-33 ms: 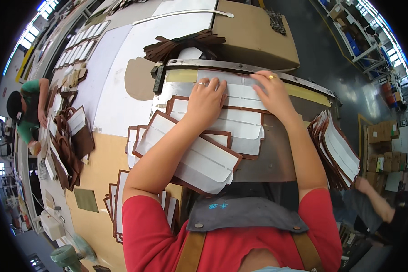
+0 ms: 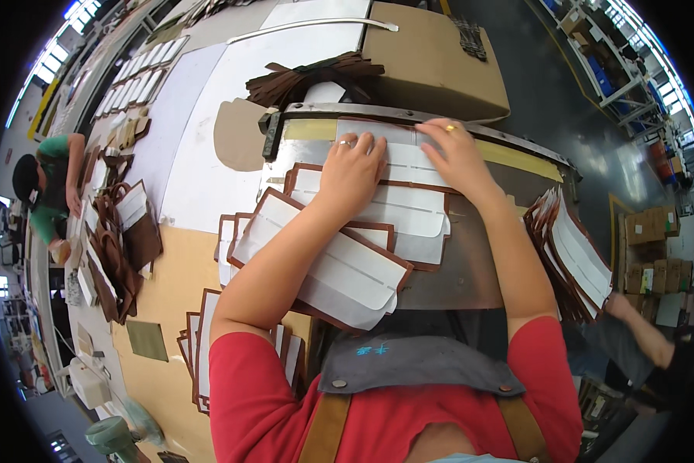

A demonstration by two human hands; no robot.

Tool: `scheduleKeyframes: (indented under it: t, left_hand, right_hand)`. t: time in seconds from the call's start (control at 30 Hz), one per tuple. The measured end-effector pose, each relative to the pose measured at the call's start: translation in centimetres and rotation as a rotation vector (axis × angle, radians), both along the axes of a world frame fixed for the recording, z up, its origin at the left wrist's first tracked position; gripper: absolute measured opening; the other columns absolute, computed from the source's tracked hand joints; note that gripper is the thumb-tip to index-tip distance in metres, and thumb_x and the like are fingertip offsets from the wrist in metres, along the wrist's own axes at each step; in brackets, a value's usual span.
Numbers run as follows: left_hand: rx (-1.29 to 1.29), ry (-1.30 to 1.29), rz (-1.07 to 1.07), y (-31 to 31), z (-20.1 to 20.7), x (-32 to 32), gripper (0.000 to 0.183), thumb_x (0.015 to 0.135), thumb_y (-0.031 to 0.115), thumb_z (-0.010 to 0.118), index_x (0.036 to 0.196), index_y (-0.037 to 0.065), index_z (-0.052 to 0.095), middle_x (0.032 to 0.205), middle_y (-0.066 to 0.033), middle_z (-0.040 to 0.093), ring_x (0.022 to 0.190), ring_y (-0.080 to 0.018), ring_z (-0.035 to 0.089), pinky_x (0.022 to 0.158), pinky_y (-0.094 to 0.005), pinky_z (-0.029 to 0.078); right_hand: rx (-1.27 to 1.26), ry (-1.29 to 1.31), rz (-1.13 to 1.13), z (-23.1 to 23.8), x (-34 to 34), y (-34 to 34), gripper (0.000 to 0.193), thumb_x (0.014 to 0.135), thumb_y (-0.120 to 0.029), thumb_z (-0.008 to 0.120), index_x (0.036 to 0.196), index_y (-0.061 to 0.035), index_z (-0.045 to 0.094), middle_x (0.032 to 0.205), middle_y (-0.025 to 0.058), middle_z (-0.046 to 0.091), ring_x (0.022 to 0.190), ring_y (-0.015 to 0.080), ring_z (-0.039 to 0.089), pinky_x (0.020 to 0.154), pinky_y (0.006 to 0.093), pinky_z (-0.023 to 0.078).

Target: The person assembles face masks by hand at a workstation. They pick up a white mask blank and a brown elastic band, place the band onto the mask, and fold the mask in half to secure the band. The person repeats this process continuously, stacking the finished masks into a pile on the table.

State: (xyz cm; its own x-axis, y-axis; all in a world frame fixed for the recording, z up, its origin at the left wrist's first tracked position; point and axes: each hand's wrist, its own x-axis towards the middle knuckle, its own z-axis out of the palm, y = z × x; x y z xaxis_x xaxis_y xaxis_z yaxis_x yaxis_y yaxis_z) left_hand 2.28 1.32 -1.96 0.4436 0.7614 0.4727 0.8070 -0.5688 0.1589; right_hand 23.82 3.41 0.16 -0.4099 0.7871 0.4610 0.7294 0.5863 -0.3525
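A white-lined panel with brown edges [image 2: 409, 160] lies on the metal work plate [image 2: 463, 266], its far edge by a metal bar [image 2: 393, 116]. My left hand [image 2: 351, 170], with a ring on it, rests on the panel with fingers stretched out flat. At the panel's far right edge is my right hand [image 2: 457, 158], its thumb apart from the fingers and its fingertips close to the bar. Similar panels [image 2: 328, 247] overlap below my hands, partly under my left forearm. Between the bar and the plate shows a yellow strip [image 2: 521, 160].
Brown strips [image 2: 316, 77] lie bundled beyond the bar, beside a large cardboard box [image 2: 440, 62]. More panels [image 2: 575, 255] hang at the right, with another person's hand [image 2: 617, 305] near them. A person in green [image 2: 50, 185] works at the left by brown pieces [image 2: 119, 247].
My right hand has shifted slightly left along the panel's far edge. My left hand stays in place. The other person's hand at the right has moved up a little.
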Motion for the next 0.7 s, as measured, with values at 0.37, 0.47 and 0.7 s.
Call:
scheduleKeyframes:
  t: [0.37,0.47,0.7]
  left_hand:
    - [-0.126,-0.245,0.024,1.0,0.4,-1.2,0.043,0.084,0.02,0.059,0.119,-0.003,0.049,0.114,-0.013,0.053,0.104,-0.0347,0.05,0.086,-0.0394,0.042]
    - [-0.03,-0.093,0.082,2.1,-0.3,-1.3,0.044,0.085,0.024,0.058,0.12,-0.002,0.051,0.116,-0.0125,0.053,0.104,-0.0339,0.05,0.088,-0.0393,0.041]
    - [-0.192,0.112,0.311,1.5,1.0,-1.3,0.053,0.086,0.046,0.054,0.122,0.008,0.054,0.123,-0.0072,0.052,0.11,-0.031,0.049,0.088,-0.044,0.037]
  right_hand:
    - [0.015,-0.106,0.108,-1.5,-6.2,3.4,0.02,0.079,-0.01,0.06,0.098,-0.0052,0.064,0.096,0.0063,0.058,0.093,0.0251,0.054,0.082,0.0372,0.046]
    - [0.205,-0.174,0.075,-1.8,-6.6,3.1,0.018,0.078,-0.011,0.06,0.094,-0.0067,0.065,0.094,0.0047,0.059,0.091,0.0248,0.055,0.078,0.0366,0.048]
    - [0.141,-0.284,-0.044,-0.1,-1.9,1.6,0.01,0.079,-0.016,0.061,0.084,-0.0074,0.06,0.088,0.0042,0.058,0.086,0.0232,0.057,0.073,0.0356,0.051]
